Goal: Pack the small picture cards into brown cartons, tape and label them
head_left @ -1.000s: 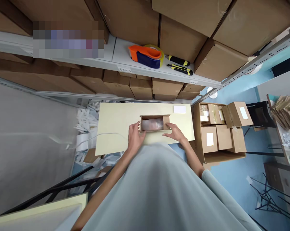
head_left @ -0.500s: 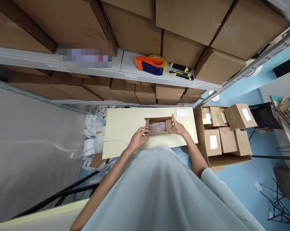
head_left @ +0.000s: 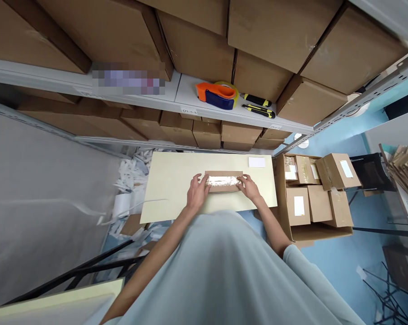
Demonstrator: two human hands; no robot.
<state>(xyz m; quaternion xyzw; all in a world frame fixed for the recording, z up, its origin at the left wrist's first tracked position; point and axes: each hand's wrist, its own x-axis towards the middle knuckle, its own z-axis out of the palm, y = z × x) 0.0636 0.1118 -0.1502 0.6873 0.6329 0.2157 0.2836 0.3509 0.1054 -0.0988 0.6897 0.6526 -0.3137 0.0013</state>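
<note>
A small brown cardboard box lies on the pale yellow table, its flaps folded shut and a shiny strip of clear tape along its near side. My left hand presses on the box's left end with curled fingers. My right hand holds the right end the same way. A white label lies on the table beyond the box, to the right.
An orange and blue tape dispenser and two yellow-black utility knives rest on the white shelf among brown cartons. An open carton of labelled small boxes stands right of the table. White paper scraps litter the floor left.
The box was open with a wrapped item showing inside. Both hands folded the flaps over, and the box now lies closed under them.
</note>
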